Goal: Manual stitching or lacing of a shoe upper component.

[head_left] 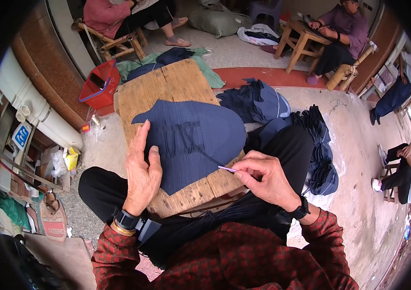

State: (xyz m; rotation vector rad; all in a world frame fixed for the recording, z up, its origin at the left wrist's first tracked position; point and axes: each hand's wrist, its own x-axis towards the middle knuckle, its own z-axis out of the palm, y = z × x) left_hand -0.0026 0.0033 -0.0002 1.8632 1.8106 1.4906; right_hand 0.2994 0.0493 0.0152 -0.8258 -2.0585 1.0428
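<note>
A dark blue piece of fabric (193, 140) lies flat on a worn wooden board (176, 84) that rests across my knees. Dark stitching marks its middle, and a dark thread runs from it toward my right hand. My left hand (142, 174) presses flat on the fabric's left edge, fingers pointing away from me. My right hand (263, 179) pinches a thin pale needle (227, 168) at the fabric's lower right edge. A bundle of dark threads (224, 215) lies across my lap below the board.
A heap of dark blue fabric pieces (287, 125) sits to the right of the board. A red basket (100, 84) stands at the left. Green cloth (208, 70) lies behind the board. Other people sit on wooden chairs at the back and right.
</note>
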